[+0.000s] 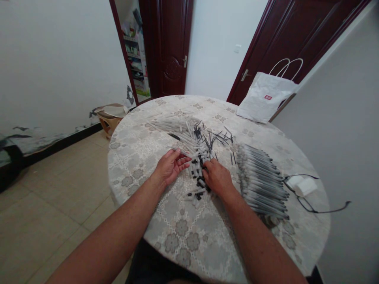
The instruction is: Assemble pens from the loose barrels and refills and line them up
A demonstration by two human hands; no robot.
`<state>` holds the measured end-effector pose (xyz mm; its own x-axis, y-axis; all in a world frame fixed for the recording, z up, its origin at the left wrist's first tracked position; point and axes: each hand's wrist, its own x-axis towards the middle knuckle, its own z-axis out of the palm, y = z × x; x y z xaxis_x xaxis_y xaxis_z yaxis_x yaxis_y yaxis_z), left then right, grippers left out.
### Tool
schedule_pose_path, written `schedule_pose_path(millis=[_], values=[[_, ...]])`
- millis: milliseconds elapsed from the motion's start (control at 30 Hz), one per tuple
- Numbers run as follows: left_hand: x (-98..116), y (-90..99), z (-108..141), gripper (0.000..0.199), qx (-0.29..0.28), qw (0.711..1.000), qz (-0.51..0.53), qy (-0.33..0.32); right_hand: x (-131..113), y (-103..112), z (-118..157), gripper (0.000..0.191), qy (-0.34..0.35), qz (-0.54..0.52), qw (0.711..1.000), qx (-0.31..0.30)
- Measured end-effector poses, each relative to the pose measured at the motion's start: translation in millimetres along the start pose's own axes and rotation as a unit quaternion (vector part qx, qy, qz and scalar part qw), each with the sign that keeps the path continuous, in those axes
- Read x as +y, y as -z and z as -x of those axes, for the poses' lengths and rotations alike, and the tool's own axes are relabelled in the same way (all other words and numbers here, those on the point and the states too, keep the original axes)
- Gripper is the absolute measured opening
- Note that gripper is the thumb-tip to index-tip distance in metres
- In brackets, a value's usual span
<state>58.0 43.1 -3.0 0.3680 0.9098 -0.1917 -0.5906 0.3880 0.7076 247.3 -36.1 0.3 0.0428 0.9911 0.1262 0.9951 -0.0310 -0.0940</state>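
My left hand (171, 166) is turned palm up at the left side of a pile of pen parts, its fingers half curled and apart. A pale pen barrel (186, 153) runs close to its thumb tip; no firm grip on it shows. My right hand (218, 176) reaches palm down into small white and black pen caps (199, 182), fingers closed together at the pile. What they pinch is hidden. Beyond both hands lie loose whitish barrels (173, 125) and scattered thin black refills (217, 137).
A long row of pens (262, 179) lies right of my right hand. Eyeglasses (308, 205) and a folded white tissue (304, 186) sit near the right edge. A white paper bag (265, 98) stands at the back of the round, cloth-covered table (189, 240). Left is a stool (110, 120).
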Motion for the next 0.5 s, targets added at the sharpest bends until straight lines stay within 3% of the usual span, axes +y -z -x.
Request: schedule_pose_path(millis=[133, 233, 367, 500], values=[[-2, 0.5, -1, 0.026, -0.006, 1.000, -0.009, -0.007, 2, 1, -1, 0.018, -0.007, -0.071, 0.995, 0.075], [-4, 1.3, -1, 0.027, -0.026, 0.999, -0.021, -0.011, 0, 4, 3, 0.016, 0.006, -0.207, 0.967, 0.147], [-5, -0.2, 1, 0.027, -0.045, 0.998, -0.038, -0.013, -5, 8, 9, 0.014, 0.005, -0.371, 0.917, 0.149], [-4, -3.2, 4, 0.027, -0.053, 0.997, -0.045, -0.017, -8, 4, 9, 0.021, 0.003, -0.439, 0.885, 0.156]])
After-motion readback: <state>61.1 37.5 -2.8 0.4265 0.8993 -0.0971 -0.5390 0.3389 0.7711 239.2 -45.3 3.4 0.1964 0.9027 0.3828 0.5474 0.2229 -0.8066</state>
